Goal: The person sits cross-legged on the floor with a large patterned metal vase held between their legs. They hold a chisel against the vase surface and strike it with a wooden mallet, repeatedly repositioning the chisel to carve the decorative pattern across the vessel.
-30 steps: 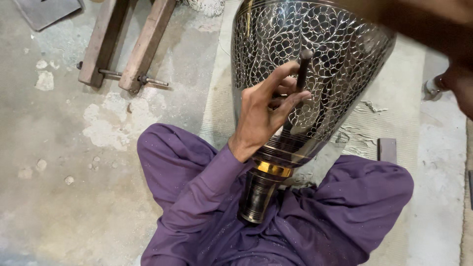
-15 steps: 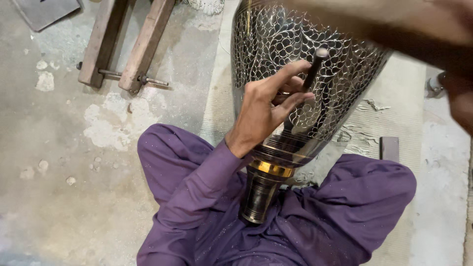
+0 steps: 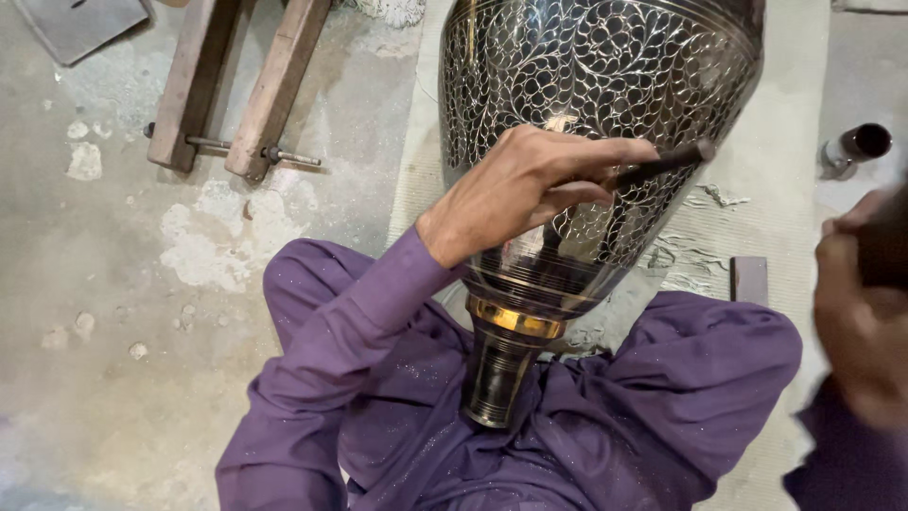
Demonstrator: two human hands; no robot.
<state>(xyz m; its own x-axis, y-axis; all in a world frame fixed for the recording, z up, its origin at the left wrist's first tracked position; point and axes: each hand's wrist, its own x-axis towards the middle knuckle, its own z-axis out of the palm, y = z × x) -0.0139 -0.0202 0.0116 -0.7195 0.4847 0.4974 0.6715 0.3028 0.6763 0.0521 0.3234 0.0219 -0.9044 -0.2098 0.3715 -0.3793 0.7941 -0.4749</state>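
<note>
Left hand [image 3: 525, 189] pinching dark chisel [image 3: 662, 166] against engraved metal vase [image 3: 605, 76]; right hand [image 3: 865, 312], at three o'clock, blurred, grip unclear.

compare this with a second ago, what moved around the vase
The right hand has dropped from the top right corner to the right edge, blurred, gripping something dark. The chisel in the left hand has tipped from near upright to almost level, tip pointing right. The left hand stays on the engraved vase, which still rests between the purple-clad legs.
</note>
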